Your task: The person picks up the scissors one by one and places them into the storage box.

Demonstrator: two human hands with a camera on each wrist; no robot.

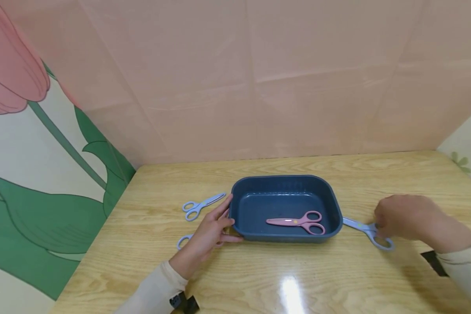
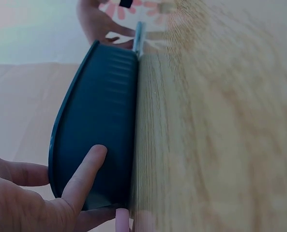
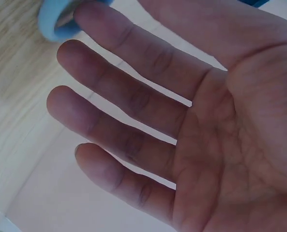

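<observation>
A dark blue rectangular tray (image 1: 286, 238) holds pink scissors (image 1: 294, 221) lying in its front right part. My left hand (image 1: 208, 229) grips the tray's left end, one finger along the wall and others at the rim and low by the base. My right hand (image 1: 406, 216) is at the tray's right, its fingers pinching the handle of light blue scissors (image 1: 363, 226) whose blades point toward the tray. In the right wrist view, the index fingertip meets the scissors' handle ring (image 3: 49, 24), while the other fingers are extended and the thumb tip is out of frame.
Left of the tray lie light blue scissors (image 1: 198, 206). Nearer me, a blue handle ring (image 1: 183, 240) shows beside my left hand, the rest hidden. A pink piece (image 2: 122, 220) sits under my left fingers. The wooden table (image 1: 235, 274) ends at a pink backdrop (image 1: 259, 109).
</observation>
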